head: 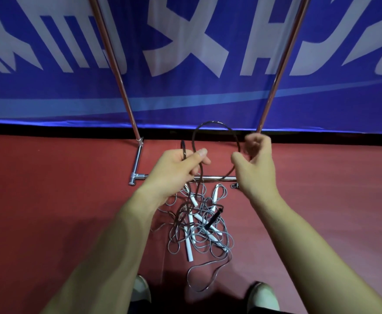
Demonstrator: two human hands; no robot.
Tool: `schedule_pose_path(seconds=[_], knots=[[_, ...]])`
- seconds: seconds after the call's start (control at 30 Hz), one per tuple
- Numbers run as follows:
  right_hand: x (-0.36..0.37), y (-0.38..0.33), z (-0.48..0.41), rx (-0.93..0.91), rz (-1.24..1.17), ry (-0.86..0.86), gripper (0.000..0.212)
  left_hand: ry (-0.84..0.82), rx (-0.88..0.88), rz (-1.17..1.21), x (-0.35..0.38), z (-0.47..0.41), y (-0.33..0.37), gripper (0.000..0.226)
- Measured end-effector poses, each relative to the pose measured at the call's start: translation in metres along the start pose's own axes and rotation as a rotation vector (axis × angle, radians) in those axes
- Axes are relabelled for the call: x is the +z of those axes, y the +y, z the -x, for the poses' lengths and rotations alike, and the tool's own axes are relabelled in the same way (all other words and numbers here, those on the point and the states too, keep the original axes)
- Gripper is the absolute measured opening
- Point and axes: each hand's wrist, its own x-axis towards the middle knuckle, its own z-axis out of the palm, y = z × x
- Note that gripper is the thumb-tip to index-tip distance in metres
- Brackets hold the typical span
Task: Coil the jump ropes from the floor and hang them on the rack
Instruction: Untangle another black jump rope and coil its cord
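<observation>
A dark jump rope point(217, 123) arcs in a loop between my two hands above the floor. My left hand point(176, 168) grips its black handle end and the strand beside it. My right hand point(254, 163) has its fingers curled round the other side of the loop. The rest of this rope drops from my left hand to a tangled pile of grey ropes with white handles point(199, 225) on the red floor, where a black handle point(215, 217) lies on top. The metal rack point(210, 178) stands just behind the pile.
Two slanted rack poles point(117, 71) point(280, 69) rise in front of a blue banner with white letters point(185, 48). The rack's left foot point(136, 165) lies on the red floor. My two shoes point(141, 291) point(262, 295) stand just short of the pile.
</observation>
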Motion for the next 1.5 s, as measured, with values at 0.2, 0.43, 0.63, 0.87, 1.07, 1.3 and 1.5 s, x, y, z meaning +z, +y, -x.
schedule_pose_path(seconds=[0.2,0.43,0.63,0.87,1.07,1.3,1.5], knots=[[0.001,0.024,0.010,-0.022,0.079,-0.676,0.026,-0.021,-0.015,0.199,0.001,-0.002,0.008,0.028],[0.002,0.031,0.006,0.171,0.569,-0.660,0.034,0.091,-0.021,0.320,-0.009,0.000,0.012,0.026],[0.007,0.028,0.014,0.072,0.458,-0.773,0.041,0.109,-0.046,0.435,-0.009,-0.002,0.014,0.025],[0.004,0.019,0.009,-0.082,0.205,-0.598,0.033,0.168,-0.044,0.388,-0.013,-0.006,0.009,0.014],[-0.002,-0.013,-0.008,0.149,-0.365,-0.345,0.029,0.027,-0.063,-0.034,-0.001,-0.003,0.000,0.051],[-0.006,-0.033,-0.013,0.325,-0.751,-0.324,0.027,-0.114,-0.007,-0.138,0.008,-0.006,-0.018,0.049],[-0.014,-0.047,-0.017,0.425,-1.049,-0.329,0.029,0.068,-0.055,-0.230,0.008,-0.011,-0.026,0.049]])
